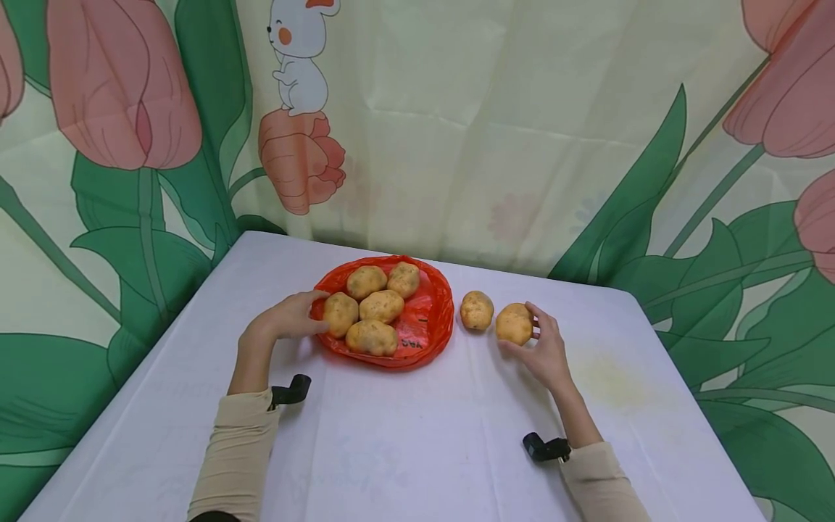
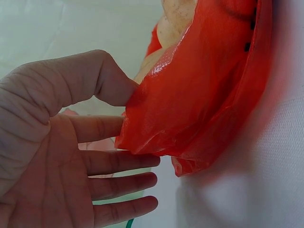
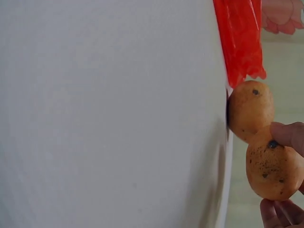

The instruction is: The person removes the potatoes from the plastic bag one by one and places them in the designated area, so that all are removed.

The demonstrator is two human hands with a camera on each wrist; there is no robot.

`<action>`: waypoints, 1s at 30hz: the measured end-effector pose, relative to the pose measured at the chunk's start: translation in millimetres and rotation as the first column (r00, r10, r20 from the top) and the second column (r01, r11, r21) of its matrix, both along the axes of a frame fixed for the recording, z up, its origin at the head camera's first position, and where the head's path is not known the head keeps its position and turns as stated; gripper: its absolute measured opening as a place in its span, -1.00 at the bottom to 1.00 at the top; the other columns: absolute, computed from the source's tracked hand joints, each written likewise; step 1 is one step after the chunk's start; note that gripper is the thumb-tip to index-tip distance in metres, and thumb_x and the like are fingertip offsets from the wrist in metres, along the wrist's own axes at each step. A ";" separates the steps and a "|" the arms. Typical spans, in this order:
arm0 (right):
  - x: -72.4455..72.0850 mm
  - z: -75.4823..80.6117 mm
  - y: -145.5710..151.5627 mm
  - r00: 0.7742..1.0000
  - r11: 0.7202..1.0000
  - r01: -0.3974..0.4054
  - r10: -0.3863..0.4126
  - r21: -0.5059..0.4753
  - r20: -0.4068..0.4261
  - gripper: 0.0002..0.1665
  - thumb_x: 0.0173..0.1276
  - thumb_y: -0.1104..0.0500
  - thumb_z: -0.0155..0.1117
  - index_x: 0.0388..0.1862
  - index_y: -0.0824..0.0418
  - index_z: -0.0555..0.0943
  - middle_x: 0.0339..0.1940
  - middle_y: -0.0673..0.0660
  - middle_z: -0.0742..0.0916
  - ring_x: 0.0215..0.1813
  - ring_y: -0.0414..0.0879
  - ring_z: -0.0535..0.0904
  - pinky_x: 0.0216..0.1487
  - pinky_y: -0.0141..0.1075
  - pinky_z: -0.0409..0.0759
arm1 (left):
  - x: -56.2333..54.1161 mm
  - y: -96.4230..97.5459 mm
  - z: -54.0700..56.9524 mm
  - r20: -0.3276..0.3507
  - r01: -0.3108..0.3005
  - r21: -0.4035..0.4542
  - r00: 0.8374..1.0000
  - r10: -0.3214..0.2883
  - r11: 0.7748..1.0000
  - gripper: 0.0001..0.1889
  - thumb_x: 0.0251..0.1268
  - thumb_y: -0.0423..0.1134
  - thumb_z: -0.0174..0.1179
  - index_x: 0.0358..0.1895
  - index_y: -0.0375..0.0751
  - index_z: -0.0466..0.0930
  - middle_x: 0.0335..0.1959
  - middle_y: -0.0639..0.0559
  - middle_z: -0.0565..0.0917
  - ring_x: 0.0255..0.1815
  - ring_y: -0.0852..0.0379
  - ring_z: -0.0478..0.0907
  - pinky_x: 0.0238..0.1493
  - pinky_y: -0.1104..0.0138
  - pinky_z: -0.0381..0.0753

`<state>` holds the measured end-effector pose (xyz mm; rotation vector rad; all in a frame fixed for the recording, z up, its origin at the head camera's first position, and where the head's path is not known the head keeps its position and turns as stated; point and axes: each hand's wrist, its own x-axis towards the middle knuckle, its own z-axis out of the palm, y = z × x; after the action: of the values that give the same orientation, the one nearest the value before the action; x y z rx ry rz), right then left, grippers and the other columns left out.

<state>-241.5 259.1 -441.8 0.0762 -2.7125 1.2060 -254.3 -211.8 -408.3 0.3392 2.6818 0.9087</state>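
Note:
A red plastic bag (image 1: 417,319), its rim spread out in a round, lies on the table with several potatoes (image 1: 381,307) in its left part. At the bag's left edge is my left hand (image 1: 287,317); in the left wrist view its thumb and index finger pinch the red plastic, while the other fingers are stretched out. My right hand (image 1: 544,350) grips a potato (image 1: 514,324) to the right of the bag, thumb on one side and fingers on the other. Another potato (image 1: 477,311) sits on the cloth between the bag and the held one.
A white cloth covers the table (image 1: 404,449). Behind it hangs a curtain (image 1: 443,145) printed with tulips, leaves and a rabbit. A black wrist camera (image 1: 291,391) is strapped to the left wrist, and another black camera (image 1: 544,448) to the right.

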 end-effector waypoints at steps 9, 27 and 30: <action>-18.8 -1.3 16.4 0.996 0.999 -0.016 0.013 0.042 0.085 0.13 0.18 0.17 0.59 0.61 0.28 0.15 0.46 0.39 0.36 0.36 0.30 0.37 0.38 0.15 0.44 | -0.2 -0.3 -0.4 -0.001 0.000 -0.004 1.000 0.000 1.000 -0.26 0.35 -0.15 0.21 0.52 -0.42 0.22 0.44 -0.40 0.39 0.45 -0.33 0.30 0.47 -0.23 0.25; -41.2 5.0 24.9 0.966 0.995 -0.082 0.092 -0.050 0.244 0.09 0.30 0.19 0.49 0.66 0.27 0.07 0.55 0.41 0.29 0.51 0.34 0.24 0.43 0.22 0.36 | -0.3 -0.1 0.0 0.023 -0.020 -0.008 1.000 0.020 1.000 -0.25 0.36 -0.14 0.22 0.53 -0.39 0.21 0.46 -0.39 0.37 0.44 -0.31 0.31 0.46 -0.22 0.27; -40.9 5.2 24.4 0.963 0.995 -0.082 0.092 -0.049 0.253 0.10 0.31 0.16 0.49 0.66 0.27 0.06 0.56 0.42 0.28 0.52 0.35 0.23 0.44 0.22 0.35 | -0.8 -0.3 -0.8 0.026 -0.022 -0.012 0.999 0.022 1.000 -0.25 0.36 -0.13 0.22 0.53 -0.39 0.21 0.46 -0.39 0.37 0.44 -0.31 0.30 0.46 -0.23 0.27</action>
<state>-282.5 283.5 -436.6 0.0371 -2.9313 1.3796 -255.0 -212.1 -409.2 0.2942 2.6707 0.8971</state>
